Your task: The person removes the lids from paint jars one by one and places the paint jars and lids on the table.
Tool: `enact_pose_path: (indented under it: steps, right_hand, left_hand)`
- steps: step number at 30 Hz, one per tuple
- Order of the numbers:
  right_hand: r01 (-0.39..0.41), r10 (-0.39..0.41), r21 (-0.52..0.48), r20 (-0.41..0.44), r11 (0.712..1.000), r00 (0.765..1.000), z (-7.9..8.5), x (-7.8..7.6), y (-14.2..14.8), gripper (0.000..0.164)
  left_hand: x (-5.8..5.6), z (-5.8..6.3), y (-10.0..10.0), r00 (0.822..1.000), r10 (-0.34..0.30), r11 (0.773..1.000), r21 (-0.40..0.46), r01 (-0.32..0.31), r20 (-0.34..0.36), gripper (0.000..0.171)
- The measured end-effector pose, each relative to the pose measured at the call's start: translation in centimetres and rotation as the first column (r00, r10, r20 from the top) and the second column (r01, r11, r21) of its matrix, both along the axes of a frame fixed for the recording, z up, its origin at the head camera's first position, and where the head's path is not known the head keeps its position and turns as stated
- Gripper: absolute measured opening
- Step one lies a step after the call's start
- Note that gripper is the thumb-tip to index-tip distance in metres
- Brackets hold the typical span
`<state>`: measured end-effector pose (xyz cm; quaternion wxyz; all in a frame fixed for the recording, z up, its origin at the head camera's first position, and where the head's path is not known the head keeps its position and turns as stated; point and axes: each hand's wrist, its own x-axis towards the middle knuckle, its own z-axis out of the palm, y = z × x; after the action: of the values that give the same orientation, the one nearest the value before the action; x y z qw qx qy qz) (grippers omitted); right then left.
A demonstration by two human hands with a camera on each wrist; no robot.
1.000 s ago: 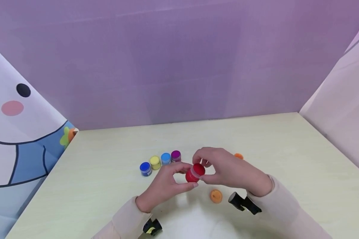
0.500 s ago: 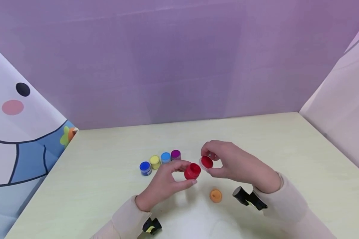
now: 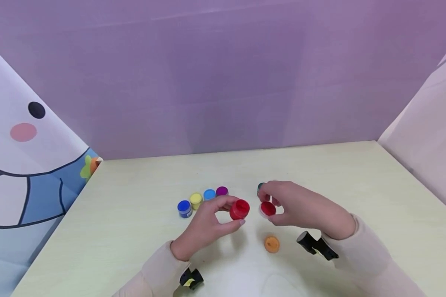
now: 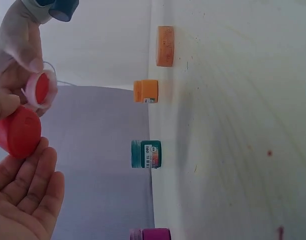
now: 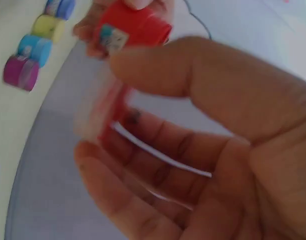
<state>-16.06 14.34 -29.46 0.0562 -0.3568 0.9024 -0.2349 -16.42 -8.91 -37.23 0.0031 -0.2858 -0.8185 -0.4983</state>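
My left hand (image 3: 208,225) holds a small red paint jar (image 3: 239,209) between thumb and fingers, above the table. Its mouth faces up, uncovered, and red shows inside. To the right, my right hand (image 3: 297,204) pinches a round lid (image 3: 268,208) with a pale, see-through rim and a red inner face. A gap separates lid and jar. In the right wrist view the lid (image 5: 105,107) is blurred, and a thin white strip (image 5: 160,156) runs from it across the fingers. An orange lid (image 3: 271,244) lies on the table below the hands.
Dark blue (image 3: 184,209), yellow (image 3: 195,201), light blue (image 3: 209,194) and purple (image 3: 222,191) paint jars stand in a row behind my left hand. A teal jar (image 4: 146,154) and an orange jar (image 4: 145,91) stand farther right. A purple backdrop (image 3: 238,82) closes off the table's far edge.
The lid has come off the red jar and moved right with my right hand. My left hand keeps the jar in nearly the same place. The teal jar now shows beside my right hand.
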Motion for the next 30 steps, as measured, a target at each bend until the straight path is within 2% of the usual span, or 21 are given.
enact_pose_path:
  steps: [5, 8, 12, 17, 21, 24, 30]
  right_hand:
    - [-0.003, 0.0, 0.07, 0.056, 0.998, 0.998, -0.6, -0.2, 0.5, 0.023]
    - [0.018, -0.027, 0.12, 0.079, 0.993, 0.997, -1.3, -0.1, 0.8, 0.024]
    - [0.051, -0.081, 0.192, 0.154, 0.98, 0.985, -2.3, 0.0, 1.0, 0.028]
    - [0.096, -0.155, 0.249, 0.228, 0.964, 0.961, -3.6, 0.0, 1.2, 0.031]
    - [0.155, -0.241, 0.294, 0.285, 0.943, 0.928, -4.5, 0.0, 1.1, 0.031]
    - [0.174, -0.276, 0.32, 0.309, 0.931, 0.91, -5.2, 0.1, 1.0, 0.031]
    - [0.162, -0.27, 0.337, 0.302, 0.928, 0.914, -6.4, 0.2, 0.9, 0.03]
  left_hand:
    - [-0.1, 0.1, 0.0, 1.0, -0.002, 1.0, 0.009, 0.002, 0.017, 0.036]
    - [-0.1, 0.2, 0.1, 1.0, -0.01, 1.0, 0.016, 0.01, 0.015, 0.037]
    - [0.0, 0.3, 0.1, 1.0, -0.005, 1.0, 0.014, 0.005, 0.017, 0.037]
    - [0.0, 0.3, 0.2, 0.999, 0.002, 1.0, 0.002, -0.002, 0.032, 0.037]
    - [0.1, 0.3, 0.2, 0.999, 0.0, 1.0, -0.006, 0.0, 0.04, 0.037]
    - [0.1, 0.2, 0.2, 0.999, -0.004, 1.0, -0.011, 0.004, 0.033, 0.036]
    - [0.2, 0.2, 0.2, 0.999, -0.009, 1.0, -0.015, 0.01, 0.038, 0.036]
